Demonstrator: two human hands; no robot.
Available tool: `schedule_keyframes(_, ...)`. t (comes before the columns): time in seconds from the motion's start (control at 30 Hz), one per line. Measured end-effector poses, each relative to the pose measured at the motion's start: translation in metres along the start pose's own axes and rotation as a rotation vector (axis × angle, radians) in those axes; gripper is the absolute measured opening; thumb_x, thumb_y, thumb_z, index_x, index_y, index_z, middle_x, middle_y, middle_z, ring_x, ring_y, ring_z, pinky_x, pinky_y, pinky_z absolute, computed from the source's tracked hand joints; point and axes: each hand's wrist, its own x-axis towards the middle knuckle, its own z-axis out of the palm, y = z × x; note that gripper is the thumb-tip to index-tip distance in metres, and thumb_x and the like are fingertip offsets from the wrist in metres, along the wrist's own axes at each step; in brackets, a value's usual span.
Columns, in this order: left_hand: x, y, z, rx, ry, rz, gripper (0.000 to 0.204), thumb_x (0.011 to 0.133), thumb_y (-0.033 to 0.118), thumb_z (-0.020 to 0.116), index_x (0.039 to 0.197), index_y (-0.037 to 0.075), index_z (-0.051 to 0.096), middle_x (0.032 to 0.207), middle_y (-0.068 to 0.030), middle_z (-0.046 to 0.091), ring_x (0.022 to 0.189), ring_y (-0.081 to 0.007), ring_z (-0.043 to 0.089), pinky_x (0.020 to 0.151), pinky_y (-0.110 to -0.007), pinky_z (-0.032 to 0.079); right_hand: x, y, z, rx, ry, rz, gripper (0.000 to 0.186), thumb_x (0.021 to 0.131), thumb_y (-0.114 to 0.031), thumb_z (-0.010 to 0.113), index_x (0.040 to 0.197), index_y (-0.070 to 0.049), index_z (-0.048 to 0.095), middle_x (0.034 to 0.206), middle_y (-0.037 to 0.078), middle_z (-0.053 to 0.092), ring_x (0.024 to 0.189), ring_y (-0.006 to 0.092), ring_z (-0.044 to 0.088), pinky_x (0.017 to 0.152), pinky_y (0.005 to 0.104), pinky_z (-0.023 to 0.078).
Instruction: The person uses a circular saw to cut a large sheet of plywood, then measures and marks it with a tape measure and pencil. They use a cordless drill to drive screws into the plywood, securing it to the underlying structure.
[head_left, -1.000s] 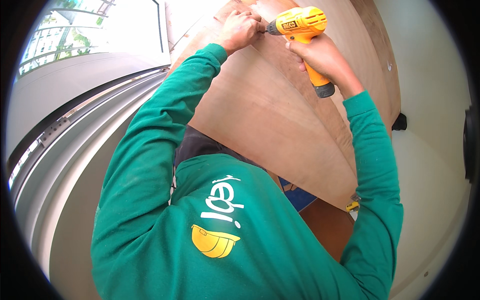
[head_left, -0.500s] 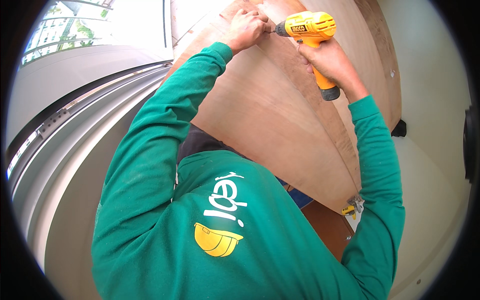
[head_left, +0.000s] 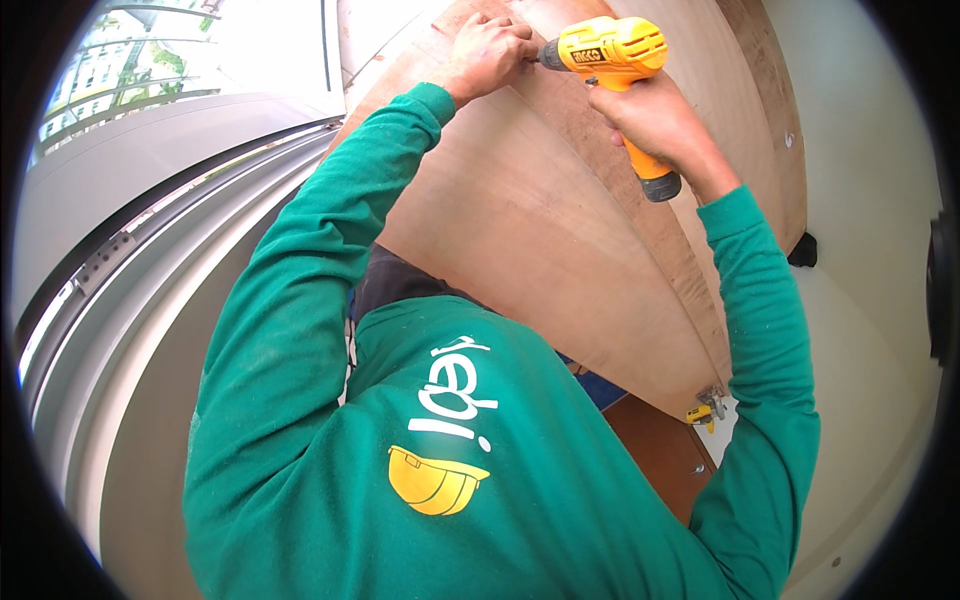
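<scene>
A yellow cordless drill (head_left: 612,45) with a black chuck and battery base is gripped by its handle in my right hand (head_left: 655,120). Its chuck points left, toward my left hand (head_left: 490,55). The fingers of my left hand are curled and pinched together right at the drill's tip; what they hold there is too small and too hidden to name. Both hands are over a large light-brown wooden panel (head_left: 490,200), at its far part. A darker wood strip (head_left: 610,180) runs lengthwise along the panel beneath the drill.
On the left are a window (head_left: 150,60) and a grey sliding track (head_left: 190,210). A small yellow-and-grey tool (head_left: 703,412) lies by my right forearm, near the panel's near corner. A pale wall or floor surface (head_left: 870,200) stretches along the right, with a black object (head_left: 803,250) beside the panel.
The drill and my right hand have shifted very slightly left and up. My left hand stays at the drill's tip, its wrist moved a little to the left.
</scene>
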Motion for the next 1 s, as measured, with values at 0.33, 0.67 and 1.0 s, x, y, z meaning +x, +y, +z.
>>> schedule_keyframes(0.33,0.001,-0.001,0.001,0.068,0.029,0.048,0.014,0.095,0.024,0.078,0.105,0.021,0.086,0.114,0.0035,0.074,0.120,-0.0211,0.071,0.107,-0.046,0.053,-0.001,-0.003,-0.003,0.006,-0.039,-0.012,0.032,0.098,-0.023,0.066,0.120,0.000,0.071,0.087,0.007,0.073,0.065,0.0175,0.071,0.064,0.0379,0.061)
schedule_keyframes(0.67,0.003,0.000,-0.002,0.048,0.060,0.076,0.013,0.094,0.023,0.078,0.103,0.018,0.086,0.113,0.0020,0.075,0.119,-0.0226,0.072,0.105,-0.046,0.054,0.004,0.003,0.001,-0.009,-0.034,-0.040,0.032,0.096,-0.023,0.064,0.117,-0.001,0.072,0.086,0.008,0.074,0.067,0.0185,0.073,0.066,0.0375,0.063)
schedule_keyframes(1.0,-0.008,-0.001,-0.009,0.063,0.051,0.014,0.034,0.093,0.031,0.085,0.125,0.021,0.080,0.117,0.0012,0.079,0.121,-0.0235,0.072,0.102,-0.048,0.054,-0.041,0.049,0.018,0.273,0.054,-0.203,0.035,0.097,-0.023,0.075,0.125,-0.001,0.072,0.096,0.008,0.076,0.076,0.0184,0.073,0.072,0.0381,0.061)
